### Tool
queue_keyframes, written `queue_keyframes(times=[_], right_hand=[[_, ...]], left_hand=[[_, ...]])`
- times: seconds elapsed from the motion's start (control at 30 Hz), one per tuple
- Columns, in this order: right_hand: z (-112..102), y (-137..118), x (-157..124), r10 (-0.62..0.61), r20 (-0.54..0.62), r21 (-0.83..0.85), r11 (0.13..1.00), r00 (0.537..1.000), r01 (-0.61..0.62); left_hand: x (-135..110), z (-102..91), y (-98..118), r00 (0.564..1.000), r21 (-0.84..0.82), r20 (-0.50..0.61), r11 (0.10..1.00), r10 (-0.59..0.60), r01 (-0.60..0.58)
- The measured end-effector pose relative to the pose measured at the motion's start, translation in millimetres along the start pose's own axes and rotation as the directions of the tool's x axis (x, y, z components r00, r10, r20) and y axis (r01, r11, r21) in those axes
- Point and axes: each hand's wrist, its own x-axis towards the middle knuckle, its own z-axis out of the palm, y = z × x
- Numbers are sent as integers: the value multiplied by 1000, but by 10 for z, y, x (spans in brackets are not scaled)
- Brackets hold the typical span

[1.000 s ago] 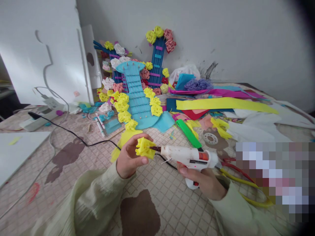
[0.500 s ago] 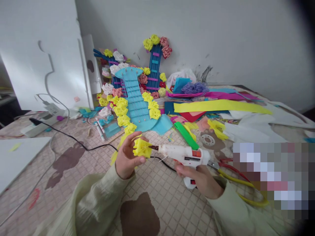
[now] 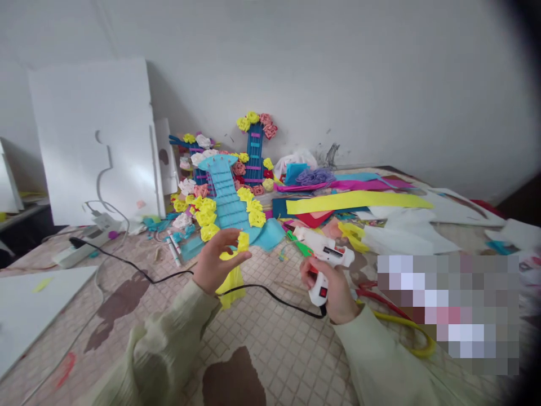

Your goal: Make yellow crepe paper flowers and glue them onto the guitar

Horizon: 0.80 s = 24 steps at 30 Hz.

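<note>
Between thumb and fingers, my left hand (image 3: 217, 259) pinches a yellow crepe-paper flower (image 3: 243, 242). My right hand (image 3: 332, 285) is wrapped round the handle of a white glue gun (image 3: 323, 246), its nozzle aimed up and left, apart from the flower. A black cord (image 3: 262, 290) runs from the gun's handle leftward below my left hand. Just beyond my hands stands a light-blue guitar-shaped piece (image 3: 230, 197) with strings, edged with yellow paper flowers (image 3: 256, 214). A strip of yellow crepe paper (image 3: 233, 285) hangs or lies under my left hand; which one I cannot tell.
Dark-blue stringed pieces (image 3: 254, 152) with paper flowers lean at the wall. A yellow paper strip (image 3: 359, 201) and other coloured papers lie at the back right. A green cutter (image 3: 299, 243) lies behind the gun. To the left are a power strip (image 3: 84, 245) and white board (image 3: 42, 299).
The glue gun has drawn away from the flower to the right, its nozzle now tipped upward. My left hand has turned the flower. The view has tilted up.
</note>
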Motion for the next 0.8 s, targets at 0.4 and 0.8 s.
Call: queue_keyframes(times=[0.4, 0.8], right_hand=[[-47, -41, 47, -52, -68, 44, 998, 996, 55], [-18, -86, 28, -43, -71, 68, 997, 997, 48]], left_hand=[[671, 313, -382, 871, 679, 466, 569, 155, -465], [696, 317, -551, 839, 691, 510, 491, 188, -530]])
